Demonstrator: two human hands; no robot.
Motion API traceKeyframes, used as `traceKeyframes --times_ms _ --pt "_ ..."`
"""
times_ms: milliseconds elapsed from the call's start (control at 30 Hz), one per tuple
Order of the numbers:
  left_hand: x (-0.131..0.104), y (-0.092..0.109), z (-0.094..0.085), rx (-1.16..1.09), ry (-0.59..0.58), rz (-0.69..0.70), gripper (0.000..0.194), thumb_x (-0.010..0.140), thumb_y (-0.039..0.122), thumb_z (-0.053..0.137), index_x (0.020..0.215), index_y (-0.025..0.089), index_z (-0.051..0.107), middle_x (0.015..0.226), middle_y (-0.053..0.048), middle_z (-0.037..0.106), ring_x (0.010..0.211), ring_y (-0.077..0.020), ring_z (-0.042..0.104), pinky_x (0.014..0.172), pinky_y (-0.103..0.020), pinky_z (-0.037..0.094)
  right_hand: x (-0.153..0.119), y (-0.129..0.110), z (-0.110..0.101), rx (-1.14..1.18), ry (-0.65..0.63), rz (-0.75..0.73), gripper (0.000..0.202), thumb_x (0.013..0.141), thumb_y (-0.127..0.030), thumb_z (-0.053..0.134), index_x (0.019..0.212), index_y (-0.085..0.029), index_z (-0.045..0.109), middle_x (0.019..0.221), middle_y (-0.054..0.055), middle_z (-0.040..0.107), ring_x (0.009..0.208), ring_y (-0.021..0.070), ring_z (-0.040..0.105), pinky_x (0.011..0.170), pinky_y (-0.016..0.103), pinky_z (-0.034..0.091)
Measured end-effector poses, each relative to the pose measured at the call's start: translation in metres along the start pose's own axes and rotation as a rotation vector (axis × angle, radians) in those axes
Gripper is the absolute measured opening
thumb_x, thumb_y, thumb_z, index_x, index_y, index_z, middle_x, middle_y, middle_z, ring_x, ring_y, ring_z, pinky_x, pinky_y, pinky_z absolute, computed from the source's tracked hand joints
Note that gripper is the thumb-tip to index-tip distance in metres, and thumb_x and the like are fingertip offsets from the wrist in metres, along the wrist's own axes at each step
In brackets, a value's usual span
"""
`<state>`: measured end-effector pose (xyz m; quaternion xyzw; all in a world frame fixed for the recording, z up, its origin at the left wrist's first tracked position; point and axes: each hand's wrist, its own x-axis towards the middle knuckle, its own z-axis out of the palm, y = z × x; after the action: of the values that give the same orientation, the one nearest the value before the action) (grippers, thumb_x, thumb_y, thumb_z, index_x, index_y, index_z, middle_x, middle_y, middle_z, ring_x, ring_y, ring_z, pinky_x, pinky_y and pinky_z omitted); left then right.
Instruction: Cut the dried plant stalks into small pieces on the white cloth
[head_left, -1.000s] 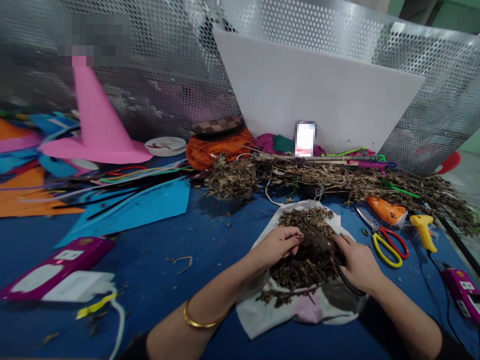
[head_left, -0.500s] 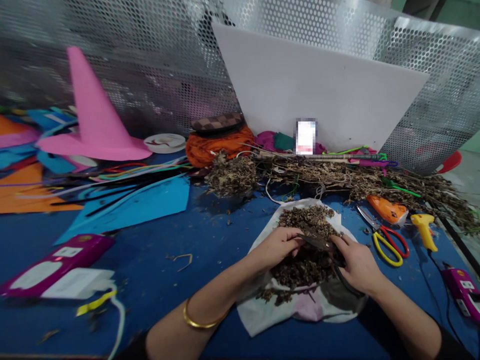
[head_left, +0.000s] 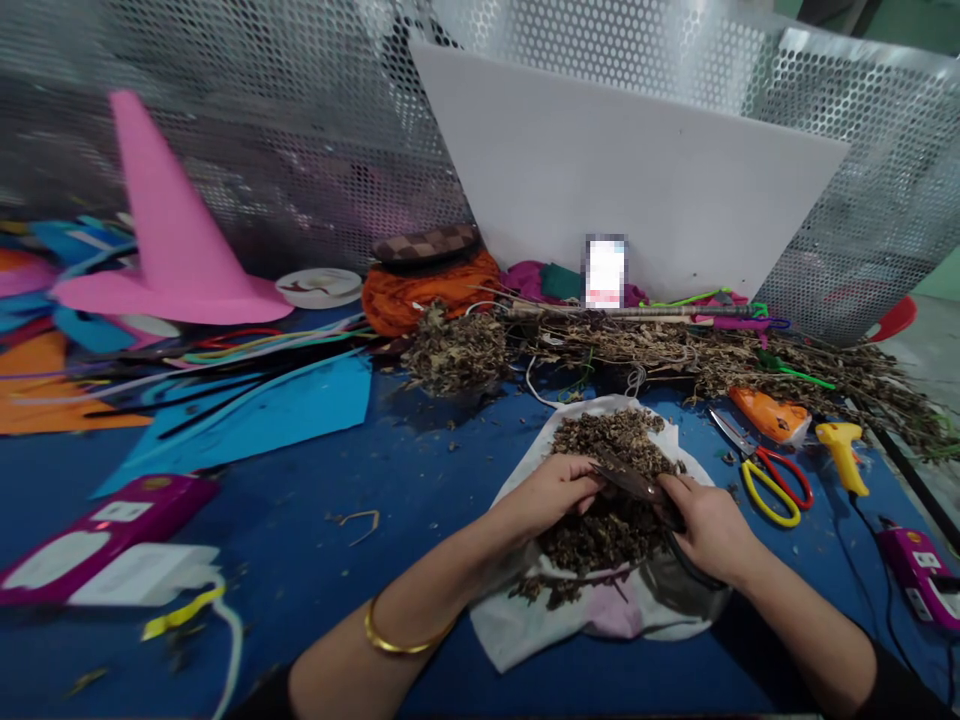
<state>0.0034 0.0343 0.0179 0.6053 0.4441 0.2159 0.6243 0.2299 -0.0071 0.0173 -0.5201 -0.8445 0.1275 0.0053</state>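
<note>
Head view shows two bare hands working over a heap of dried plant bits, which lies on a white cloth spread across the blue bench. The right hand grips a pair of dark scissors, its fingers wrapped about the handles while the blades point to the left above the heap. The left hand is at the tip of those blades with thumb and fingers curled inward; I cannot tell whether they are closed on a piece of plant or on the metal itself. A gold bangle circles the left forearm. Some loose crumbs have spilled over the near part of the cloth. Just behind the cloth runs a long bank of dry stems, with a leafy clump at its left end. Right of the cloth lie large scissors with one yellow and one red handle, an orange packet and a yellow glue gun. Far to the left, a pink cone-shaped hat stands behind a blue sheet, and a purple socket block rests nearer the front edge. At the back, a white board leans against perforated silver sheeting.
</note>
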Motion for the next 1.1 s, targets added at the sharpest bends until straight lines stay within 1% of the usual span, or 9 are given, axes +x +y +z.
traceKeyframes --times_ms 67,133,333,500,700,833,967,1100 --pt "0.0 0.001 0.001 0.001 -0.015 -0.005 0.026 0.074 0.039 0.052 0.067 0.014 0.055 0.045 0.005 0.044 0.044 -0.0073 0.032 0.046 -0.022 0.021 0.0 -0.002 -0.001 -0.004 0.024 -0.001 0.045 0.08 -0.026 0.046 0.123 -0.018 0.038 0.109 0.009 0.052 0.092 0.0193 0.053 0.075 0.027 0.038" --pt "-0.001 0.003 0.002 0.005 -0.022 -0.008 0.026 0.073 0.038 0.053 0.065 0.014 0.055 0.045 0.004 0.045 0.044 -0.0075 0.033 0.046 -0.022 0.021 0.0 -0.004 -0.003 -0.007 0.027 0.0 0.045 0.081 -0.026 0.044 0.125 -0.017 0.036 0.112 0.01 0.05 0.094 0.0195 0.052 0.077 0.028 0.038" --pt "-0.002 0.006 0.001 -0.022 -0.015 -0.038 0.021 0.073 0.033 0.052 0.072 0.013 0.057 0.046 0.005 0.041 0.045 -0.0075 0.03 0.046 -0.024 0.019 0.001 -0.002 0.001 -0.023 -0.028 0.011 0.044 0.079 -0.023 0.044 0.123 -0.017 0.038 0.107 0.009 0.053 0.092 0.0197 0.053 0.075 0.027 0.038" --pt "-0.001 0.003 -0.002 -0.021 -0.023 -0.067 0.02 0.073 0.032 0.051 0.065 0.014 0.053 0.047 0.005 0.044 0.043 -0.0065 0.028 0.046 -0.024 0.018 0.001 0.0 0.004 -0.027 -0.038 0.018 0.041 0.077 -0.021 0.045 0.118 -0.017 0.042 0.101 0.007 0.057 0.089 0.0189 0.055 0.071 0.025 0.037" --pt "0.0 0.003 -0.002 -0.012 0.002 -0.028 0.021 0.073 0.034 0.051 0.069 0.014 0.055 0.047 0.005 0.044 0.043 -0.0067 0.029 0.046 -0.023 0.018 0.0 -0.002 -0.003 -0.013 0.044 0.029 0.047 0.078 -0.029 0.047 0.123 -0.018 0.038 0.109 0.009 0.052 0.093 0.0202 0.052 0.075 0.027 0.037" --pt "-0.001 0.006 -0.002 -0.042 0.037 -0.03 0.017 0.072 0.03 0.051 0.071 0.014 0.055 0.048 0.005 0.044 0.043 -0.0063 0.03 0.046 -0.023 0.018 0.0 -0.002 -0.006 0.015 0.029 0.034 0.048 0.079 -0.031 0.048 0.124 -0.02 0.038 0.109 0.008 0.05 0.094 0.0201 0.051 0.075 0.027 0.037" --pt "-0.002 0.005 -0.001 -0.034 0.008 -0.04 0.015 0.071 0.027 0.05 0.072 0.013 0.056 0.048 0.004 0.046 0.042 -0.0059 0.031 0.045 -0.022 0.018 0.0 -0.002 -0.005 0.012 0.023 0.024 0.05 0.078 -0.032 0.049 0.125 -0.02 0.037 0.109 0.008 0.05 0.095 0.0199 0.051 0.076 0.027 0.037" --pt "-0.002 0.005 0.0 -0.019 -0.011 -0.071 0.019 0.073 0.031 0.051 0.075 0.013 0.057 0.049 0.003 0.05 0.039 -0.0051 0.033 0.041 -0.02 0.021 -0.001 -0.002 -0.004 -0.013 0.007 0.002 0.049 0.078 -0.029 0.048 0.124 -0.019 0.038 0.106 0.008 0.052 0.092 0.0195 0.052 0.075 0.027 0.037"
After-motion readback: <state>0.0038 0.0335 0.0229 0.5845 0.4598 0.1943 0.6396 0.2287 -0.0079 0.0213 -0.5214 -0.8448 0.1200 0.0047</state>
